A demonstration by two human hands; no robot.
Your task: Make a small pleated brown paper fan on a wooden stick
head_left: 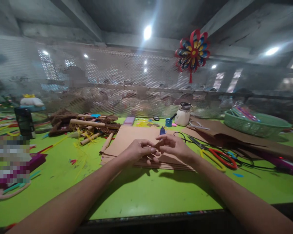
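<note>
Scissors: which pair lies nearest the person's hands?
The pair with red and yellow handles, just beside the right hand pinching a brown strip. The other pair, pale-handled, lies farther back on brown paper near the white jar.

At 6 o'clock both forearms run off the bottom edge. Dead centre, the left hand point(139, 150) and right hand point(173, 147) meet fingertip to fingertip over a thin brown sliver point(157, 144). It's too small to name, and which hand grips it I can't tell. The hands cover part of the brown card stack point(127, 138). At 9 o'clock a pixelated block point(9, 159) masks what lies there. At 12, everything behind the mesh screen point(112, 81) is haze. At 3, the green basket point(256, 127) holds contents too blurred to read.
</note>
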